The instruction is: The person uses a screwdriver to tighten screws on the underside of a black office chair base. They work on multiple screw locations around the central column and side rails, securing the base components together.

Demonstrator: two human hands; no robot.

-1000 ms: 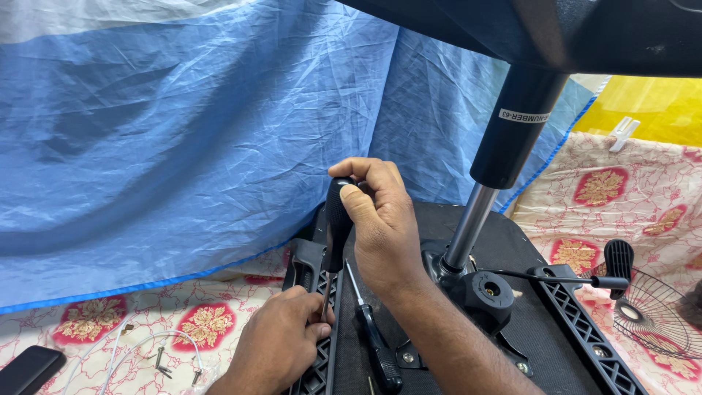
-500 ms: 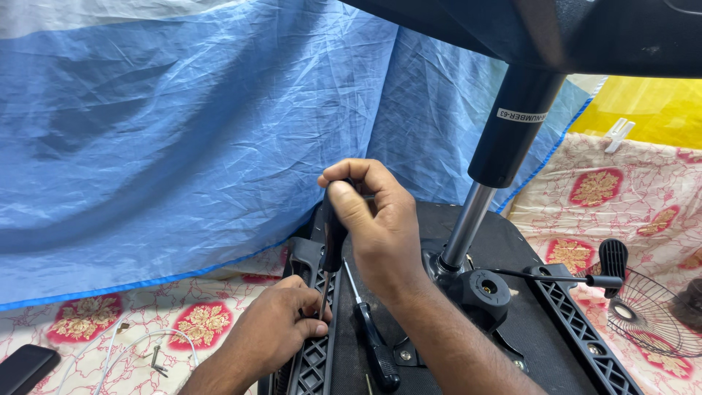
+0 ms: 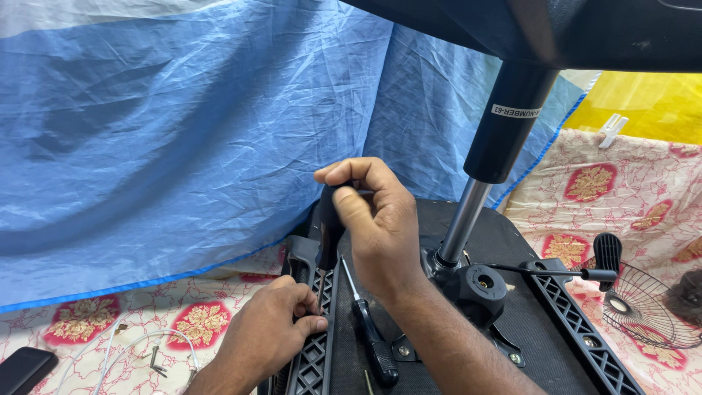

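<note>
Right hand (image 3: 376, 223) wrapped tight round the black handle of a screwdriver (image 3: 327, 227). Standing almost straight up, that screwdriver, handle on top, thin shaft pointing down. Tip down at the ribbed black bracket (image 3: 313, 351) on the chair base (image 3: 439, 366), just under the right hand. Tip itself half hidden by fingers, so no telling if it sits in a screw.

Left hand (image 3: 270, 329) low on the bracket, fingers curled and pinching close around the shaft near the tip. Lower than the right hand and closer to the tip.

Second screwdriver (image 3: 369, 333) lying flat on the chair base, just right of the bracket, black handle toward the camera, not held. Shiny chair post (image 3: 462, 219) rising farther right of the bracket. Loose screws (image 3: 155, 358) on the flowered cloth (image 3: 88, 322), left of the bracket. Blue sheet (image 3: 183, 132) behind it all.
</note>
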